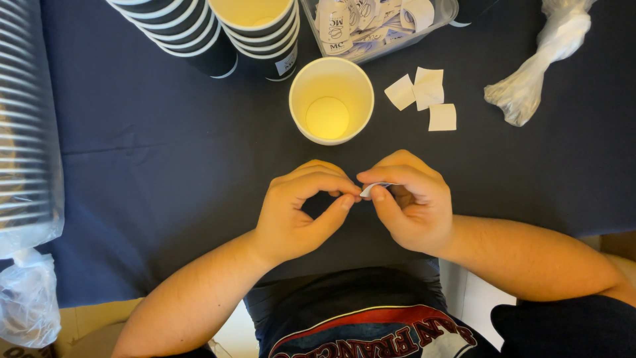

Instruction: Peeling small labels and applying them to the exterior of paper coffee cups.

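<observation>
**Hands pinched on a small sticker above the tabletop**

Fingertips of both hands meet at the middle of the head view. The left hand [298, 209] and the right hand [407, 202] are drawn together, each thumb and forefinger closed on a small white sticker [372, 189] held between them, just above the dark tabletop [165, 166]. The fine two-handed pinch looks like the grip for picking at a thin edge or peeling a backing, though the fingers cover most of the piece and I cannot tell which.

Just beyond the hands, near the centre top, an open paper cup [331, 99] stands upright, mouth up and within easy reach. To its right lie three white paper squares [427, 96], loose and overlapping a little, likely put aside there. A clear tub [377, 23] of more stickers sits at the top edge, cut off by the frame. Cup stacks [218, 33] lie on their sides in the upper left, also cut off. A bagged sleeve of cups [26, 126] runs down the left edge, and a twisted plastic bag [540, 59] lies in the upper right; its contents cannot be made out.
</observation>
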